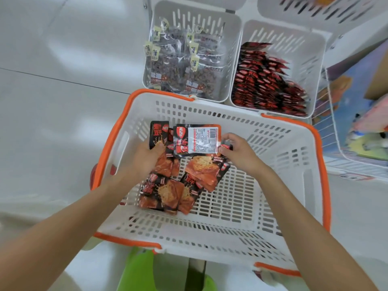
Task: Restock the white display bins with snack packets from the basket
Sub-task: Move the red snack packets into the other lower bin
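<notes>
Reaching down into a white plastic basket [210, 234] with an orange rim, a person's 2 bare hands hold snack packets near its far left corner. A green plastic object [144, 269] (what it is cannot be told) shows just beneath the basket's near wall. The basket is a rigid slotted lattice with rounded corners. On its floor lie loose packets [168, 192], glossy black-and-red foil rectangles printed with orange-brown slabs of food, overlapping in a crumpled heap.

The left hand [147, 158] grips a black packet [158, 133] upright, thumb pressed across its face, with more packets bunched below the palm. The right hand [239, 152] pinches, between thumb and curled fingers, the right edge of a turned-over packet [201, 139]. Its back carries a white label with small print and a barcode, and it sits just beside the packet in the left hand.

Beyond the basket stand 2 white display bins side by side, square and smooth-walled, with vertical slots. The left bin [197, 19] holds clear, shiny pouches [182, 66] of dark contents with pale tags. The right bin [294, 47] holds rows of red-and-black packets [266, 87] standing on edge, tightly packed. A wire rack [321, 122] stands at the far right.
</notes>
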`<state>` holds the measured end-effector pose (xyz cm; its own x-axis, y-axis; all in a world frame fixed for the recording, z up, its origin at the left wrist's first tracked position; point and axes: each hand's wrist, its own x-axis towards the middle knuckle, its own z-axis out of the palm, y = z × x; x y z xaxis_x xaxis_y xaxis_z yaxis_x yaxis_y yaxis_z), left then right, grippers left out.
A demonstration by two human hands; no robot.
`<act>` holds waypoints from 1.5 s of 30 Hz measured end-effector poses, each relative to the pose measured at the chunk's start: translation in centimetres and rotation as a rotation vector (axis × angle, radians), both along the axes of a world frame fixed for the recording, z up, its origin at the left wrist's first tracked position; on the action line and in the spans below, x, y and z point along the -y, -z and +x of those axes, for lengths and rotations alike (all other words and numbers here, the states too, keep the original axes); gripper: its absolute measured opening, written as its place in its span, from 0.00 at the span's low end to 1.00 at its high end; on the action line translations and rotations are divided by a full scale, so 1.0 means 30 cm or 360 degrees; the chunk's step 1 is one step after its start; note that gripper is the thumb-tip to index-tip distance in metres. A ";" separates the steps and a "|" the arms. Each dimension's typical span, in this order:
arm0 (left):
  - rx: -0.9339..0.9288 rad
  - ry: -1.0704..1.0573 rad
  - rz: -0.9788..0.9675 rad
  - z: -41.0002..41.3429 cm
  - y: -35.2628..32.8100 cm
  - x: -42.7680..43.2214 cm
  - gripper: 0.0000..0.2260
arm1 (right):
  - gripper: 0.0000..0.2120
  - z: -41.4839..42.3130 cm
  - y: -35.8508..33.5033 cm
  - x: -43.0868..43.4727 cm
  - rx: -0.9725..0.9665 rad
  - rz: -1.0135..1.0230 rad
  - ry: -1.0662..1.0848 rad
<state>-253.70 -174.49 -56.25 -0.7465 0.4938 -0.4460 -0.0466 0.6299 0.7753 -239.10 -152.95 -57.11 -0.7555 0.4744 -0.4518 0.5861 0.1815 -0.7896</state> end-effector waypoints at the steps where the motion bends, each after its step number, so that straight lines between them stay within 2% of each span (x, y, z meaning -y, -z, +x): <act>1: -0.0141 -0.0006 0.0114 0.011 0.001 -0.011 0.09 | 0.04 -0.003 -0.019 0.012 0.0017 0.0132 -0.0036; 2: -0.0227 -0.0054 0.0242 0.023 -0.001 -0.027 0.13 | 0.05 -0.008 -0.034 0.026 0.0023 0.0245 -0.0053; 4: -0.0199 -0.0194 0.0397 0.030 0.014 -0.054 0.16 | 0.05 -0.006 -0.057 0.060 0.0002 0.0383 0.0029; 6: 0.0036 -0.0384 0.0438 0.039 0.027 -0.073 0.14 | 0.07 0.008 -0.076 0.094 -0.0093 0.0521 0.0233; 8: 0.0421 -0.0532 0.0535 0.054 -0.001 -0.082 0.15 | 0.10 0.033 -0.089 0.126 -0.0185 0.0859 0.0280; 10: 0.0910 -0.0498 0.0671 0.066 -0.043 -0.097 0.23 | 0.13 0.056 -0.080 0.161 -0.0200 0.1226 -0.0054; 11: 0.1049 -0.0412 0.0693 0.076 -0.057 -0.104 0.25 | 0.15 0.062 -0.073 0.187 -0.0193 0.1354 -0.0283; 13: 0.1104 -0.0295 0.0659 0.096 -0.079 -0.117 0.21 | 0.19 0.076 -0.062 0.238 -0.0222 0.1469 -0.0642; 14: 0.1059 -0.0326 0.0597 0.099 -0.080 -0.118 0.18 | 0.21 0.085 -0.055 0.250 -0.0293 0.1467 -0.0708; 17: 0.0956 -0.0441 0.0463 0.073 -0.062 -0.070 0.15 | 0.16 0.106 -0.061 0.235 -0.0380 0.1111 -0.0550; 19: 0.0963 -0.0488 0.0464 0.037 -0.059 -0.029 0.11 | 0.11 0.110 -0.082 0.198 -0.0372 0.0720 -0.0174; 21: 0.0898 -0.0421 0.0419 0.014 -0.063 0.000 0.07 | 0.11 0.105 -0.114 0.151 -0.0423 0.0408 0.0149; 23: 0.0847 -0.0305 0.0392 0.022 -0.090 0.012 0.02 | 0.11 0.096 -0.156 0.120 -0.0459 0.0145 0.0210; 25: 0.0950 -0.0201 0.0369 0.038 -0.095 0.009 0.04 | 0.11 0.083 -0.192 0.107 -0.0513 -0.0050 0.0256; 28: 0.1282 -0.0131 0.0461 0.082 -0.106 -0.028 0.20 | 0.12 0.056 -0.216 0.118 -0.0567 -0.0129 0.0455; 31: 0.1549 0.0066 0.0518 0.128 -0.130 -0.073 0.31 | 0.13 0.033 -0.196 0.128 -0.0549 0.0050 0.0589; 33: 0.1461 0.0157 0.0528 0.147 -0.153 -0.091 0.31 | 0.11 0.030 -0.189 0.124 -0.0534 0.0155 0.0635; 36: 0.1322 -0.0059 0.0554 0.144 -0.137 -0.109 0.27 | 0.02 0.036 -0.204 0.115 -0.0580 0.0154 0.0715; 39: 0.1214 -0.0195 0.0640 0.145 -0.129 -0.136 0.25 | 0.08 0.051 -0.214 0.115 -0.0569 0.0157 0.0789; 41: 0.1114 -0.0208 0.0667 0.162 -0.136 -0.164 0.23 | 0.17 0.050 -0.213 0.149 -0.0527 -0.0098 0.0755; 43: 0.1015 -0.0115 0.0636 0.189 -0.153 -0.190 0.21 | 0.31 0.042 -0.197 0.181 -0.0509 -0.0282 0.0713; 45: 0.1004 0.0056 0.0591 0.207 -0.176 -0.208 0.22 | 0.34 0.035 -0.193 0.191 -0.0584 -0.0266 0.0744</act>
